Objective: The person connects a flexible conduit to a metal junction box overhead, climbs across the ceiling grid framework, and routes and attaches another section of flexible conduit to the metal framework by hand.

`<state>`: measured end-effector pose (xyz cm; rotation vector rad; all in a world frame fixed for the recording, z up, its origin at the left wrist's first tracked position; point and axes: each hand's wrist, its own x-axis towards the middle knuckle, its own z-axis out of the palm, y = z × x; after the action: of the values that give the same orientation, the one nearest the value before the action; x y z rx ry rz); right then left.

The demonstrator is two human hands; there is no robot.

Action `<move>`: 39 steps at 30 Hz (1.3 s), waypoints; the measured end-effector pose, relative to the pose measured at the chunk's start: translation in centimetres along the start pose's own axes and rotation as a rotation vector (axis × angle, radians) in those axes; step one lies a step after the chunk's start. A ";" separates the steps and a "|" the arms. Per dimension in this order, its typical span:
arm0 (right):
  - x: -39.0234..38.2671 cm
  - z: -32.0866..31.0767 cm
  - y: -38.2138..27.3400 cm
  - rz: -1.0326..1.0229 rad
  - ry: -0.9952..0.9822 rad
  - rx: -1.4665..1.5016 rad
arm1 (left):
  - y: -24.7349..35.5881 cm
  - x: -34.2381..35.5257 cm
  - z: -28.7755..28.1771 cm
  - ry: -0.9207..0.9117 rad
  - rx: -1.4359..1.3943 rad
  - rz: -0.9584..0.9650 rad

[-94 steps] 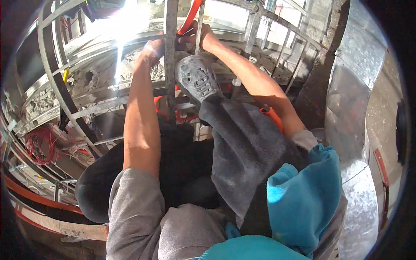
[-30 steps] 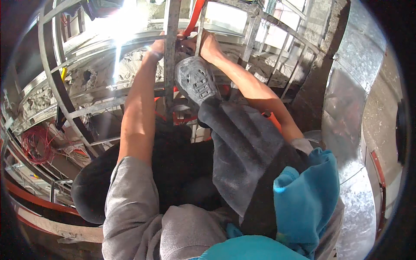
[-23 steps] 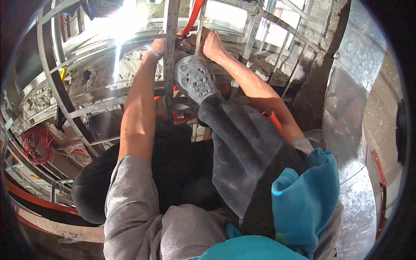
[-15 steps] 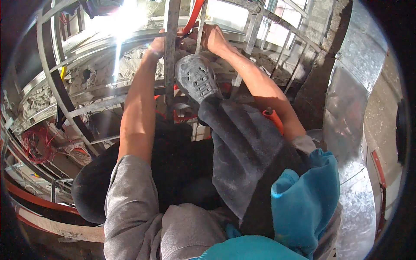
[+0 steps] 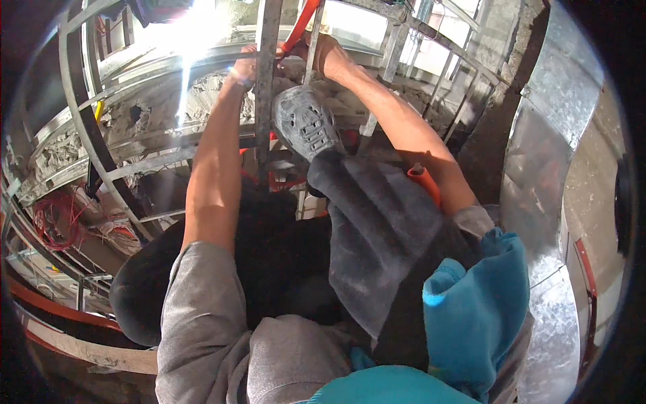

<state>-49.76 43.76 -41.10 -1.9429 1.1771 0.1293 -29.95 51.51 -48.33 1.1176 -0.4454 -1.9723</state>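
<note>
Both my arms stretch forward to an orange tube (image 5: 301, 28) that slants down between the metal bars. My left hand (image 5: 246, 66) is closed, reaching behind a grey metal upright (image 5: 267, 87); the upright covers part of its fingers, and their tips show by the tube's lower end. From the other side my right hand (image 5: 327, 58) curls in at the same end, partly behind a thinner bar (image 5: 313, 47). Just below the hands is my grey, dusty shoe (image 5: 306, 121), its leg in dark trousers (image 5: 383, 222).
Metal framing (image 5: 84, 114) curves along the left. Rough, broken masonry (image 5: 208, 97) lies behind the bars. Red wires (image 5: 57, 222) hang in a coil at lower left. A shiny sheet-metal duct (image 5: 545, 168) runs down the right. Another orange tube end (image 5: 422, 178) sticks up beside my right forearm.
My right wrist and forearm have shifted and turned slightly at the tube. My left hand has barely moved, and the tube stays in about the same place.
</note>
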 end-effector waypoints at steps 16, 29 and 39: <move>0.4 0.3 0.5 0.032 0.170 0.124 | -0.9 1.2 0.5 0.015 -0.197 -0.114; -0.8 0.1 -1.3 0.062 0.145 1.297 | 1.6 -0.3 1.9 0.084 0.074 -0.126; -0.7 0.5 -1.7 0.150 0.204 0.411 | 3.1 0.6 -1.9 -0.390 1.100 0.257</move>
<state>-48.74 44.94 -40.06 -1.5326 1.3618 -0.2225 -27.07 49.32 -47.76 1.1672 -1.9294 -1.6702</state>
